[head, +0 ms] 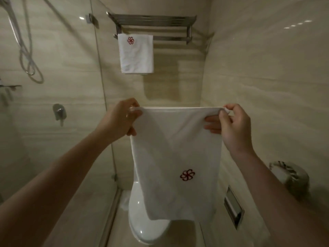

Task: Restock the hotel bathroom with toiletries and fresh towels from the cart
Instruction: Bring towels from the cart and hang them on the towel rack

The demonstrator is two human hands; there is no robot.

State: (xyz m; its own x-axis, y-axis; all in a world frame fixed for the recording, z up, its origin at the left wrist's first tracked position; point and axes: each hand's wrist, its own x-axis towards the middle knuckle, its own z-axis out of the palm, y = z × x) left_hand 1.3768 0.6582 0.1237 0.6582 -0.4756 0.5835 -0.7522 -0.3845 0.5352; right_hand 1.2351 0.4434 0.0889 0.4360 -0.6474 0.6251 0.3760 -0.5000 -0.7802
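Left hand [122, 120] and right hand [231, 125] each pinch a top corner of a white logo towel [175, 157], stretched flat and hanging above the toilet [142, 227]. Farther back, a second towel [136, 54] hangs from the left end of the wall rack [160, 24], right of the glass shower partition [71, 86].

Left hand [119, 120] and right hand [231, 124] each pinch a top corner of a white towel [175, 157], held taut above the toilet [144, 227]. A second towel [136, 54] hangs from the wall rack [170, 24]. Glass partition [99, 68] at left.
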